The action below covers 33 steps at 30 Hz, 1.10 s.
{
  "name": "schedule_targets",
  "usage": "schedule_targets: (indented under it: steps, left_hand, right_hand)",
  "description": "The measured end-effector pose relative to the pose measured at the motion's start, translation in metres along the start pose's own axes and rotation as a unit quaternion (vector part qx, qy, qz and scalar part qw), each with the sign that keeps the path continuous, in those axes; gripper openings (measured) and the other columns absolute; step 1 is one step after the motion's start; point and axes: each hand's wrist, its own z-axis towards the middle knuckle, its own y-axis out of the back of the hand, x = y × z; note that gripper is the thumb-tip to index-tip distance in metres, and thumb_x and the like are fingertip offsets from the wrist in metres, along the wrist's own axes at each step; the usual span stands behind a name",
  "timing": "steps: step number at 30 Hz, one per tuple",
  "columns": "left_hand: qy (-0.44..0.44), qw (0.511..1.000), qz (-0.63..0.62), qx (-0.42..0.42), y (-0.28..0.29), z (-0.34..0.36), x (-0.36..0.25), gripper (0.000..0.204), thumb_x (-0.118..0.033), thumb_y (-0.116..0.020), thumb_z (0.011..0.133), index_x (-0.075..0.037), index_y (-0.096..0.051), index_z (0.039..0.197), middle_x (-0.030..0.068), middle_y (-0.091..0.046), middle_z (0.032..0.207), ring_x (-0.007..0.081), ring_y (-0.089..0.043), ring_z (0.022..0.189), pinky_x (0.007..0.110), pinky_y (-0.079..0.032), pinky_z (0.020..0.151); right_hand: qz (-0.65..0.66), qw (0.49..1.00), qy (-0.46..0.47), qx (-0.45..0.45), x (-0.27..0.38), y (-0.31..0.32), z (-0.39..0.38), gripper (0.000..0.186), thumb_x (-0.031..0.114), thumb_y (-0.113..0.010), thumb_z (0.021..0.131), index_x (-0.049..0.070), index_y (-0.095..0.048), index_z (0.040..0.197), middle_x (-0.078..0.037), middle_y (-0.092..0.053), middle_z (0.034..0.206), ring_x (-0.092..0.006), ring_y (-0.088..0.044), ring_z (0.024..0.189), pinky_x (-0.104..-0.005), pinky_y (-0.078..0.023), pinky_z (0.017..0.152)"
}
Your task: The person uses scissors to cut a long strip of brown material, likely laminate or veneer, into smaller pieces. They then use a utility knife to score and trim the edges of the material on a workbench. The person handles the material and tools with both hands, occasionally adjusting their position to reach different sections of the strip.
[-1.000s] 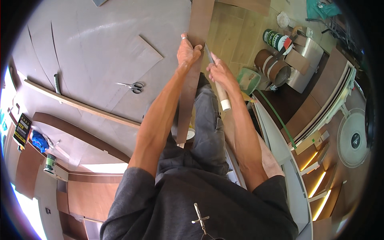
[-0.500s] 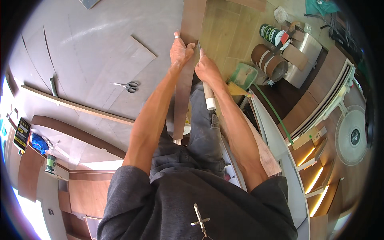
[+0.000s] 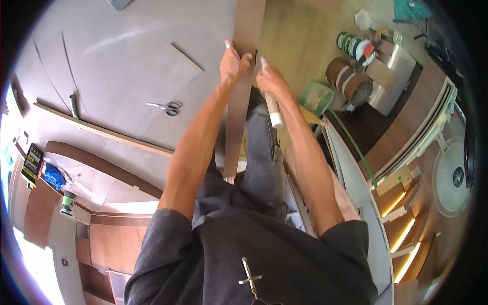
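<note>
My left hand (image 3: 233,65) grips a long, narrow brown board (image 3: 249,20) that runs away from my body over my legs, its thumb near the right edge. Just right of it, my right hand (image 3: 272,79) is closed on a tool with a pale cylindrical handle (image 3: 275,114); its thin metal tip meets the board's edge near my left thumb, too small to identify clearly. Black-handled scissors (image 3: 170,108) lie on the large grey sheet (image 3: 127,66) to the left.
A wooden batten (image 3: 122,137) crosses the sheet. At the right are a paint can (image 3: 351,46), brown rolls (image 3: 345,81), a green translucent bin (image 3: 315,99), stacked panels (image 3: 406,132) and a white fan (image 3: 450,178). A curved brown strip (image 3: 96,160) lies at the left.
My right hand has shifted toward the far end along the board's edge, the tool's handle rising in the picture. My left hand keeps its grip; the whole view has shifted slightly.
</note>
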Motion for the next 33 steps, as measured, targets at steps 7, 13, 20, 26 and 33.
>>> schedule_targets:
  steps: [7,13,20,26,33]
  left_hand:
    - [0.009,1.000,-0.016,0.012,-0.001,-0.006,0.006,0.068,-0.019,-0.070,0.079,-0.005,-0.033,0.133,0.0267,-0.061,0.117,0.0431,-0.057,0.112,0.046,-0.045,0.094]
    - [0.029,0.999,0.000,0.019,0.000,-0.003,0.005,0.068,-0.021,-0.070,0.080,-0.006,-0.032,0.134,0.0263,-0.061,0.117,0.0435,-0.057,0.112,0.047,-0.045,0.094]
    - [0.032,0.999,0.012,0.025,-0.002,-0.003,0.004,0.068,-0.021,-0.069,0.080,-0.006,-0.030,0.134,0.0259,-0.062,0.115,0.0437,-0.058,0.109,0.047,-0.046,0.092]
    - [0.029,0.999,0.009,0.015,-0.001,-0.006,0.001,0.063,-0.021,-0.069,0.080,-0.007,-0.033,0.129,0.0254,-0.062,0.113,0.0435,-0.059,0.107,0.047,-0.046,0.091]
    - [-0.001,1.000,-0.002,-0.003,-0.003,-0.007,0.005,0.061,-0.021,-0.069,0.079,-0.007,-0.035,0.127,0.0252,-0.062,0.115,0.0432,-0.058,0.109,0.047,-0.045,0.092]
  right_hand:
    - [0.126,0.988,-0.071,0.060,0.014,0.006,-0.011,0.065,0.005,-0.043,0.088,-0.003,-0.022,0.149,-0.014,-0.055,0.075,-0.0222,-0.056,0.062,-0.0345,-0.048,0.054]
    - [0.034,0.998,-0.046,0.037,0.015,0.003,-0.012,0.065,0.007,-0.046,0.083,-0.010,-0.028,0.143,-0.034,-0.063,0.100,-0.0426,-0.065,0.093,-0.0463,-0.052,0.080]
    - [-0.066,0.996,-0.055,0.021,0.050,0.008,-0.024,0.066,0.006,-0.044,0.083,-0.012,-0.024,0.143,-0.036,-0.062,0.099,-0.0452,-0.063,0.094,-0.0481,-0.051,0.082]
    - [-0.043,0.998,-0.037,0.000,0.047,0.004,-0.027,0.064,0.006,-0.045,0.083,-0.014,-0.027,0.142,-0.036,-0.062,0.097,-0.0446,-0.064,0.091,-0.0476,-0.051,0.079]
    - [-0.006,0.999,-0.015,0.039,0.029,0.012,-0.021,0.060,0.003,-0.046,0.083,-0.012,-0.030,0.139,-0.037,-0.061,0.103,-0.0468,-0.062,0.098,-0.0500,-0.051,0.084]
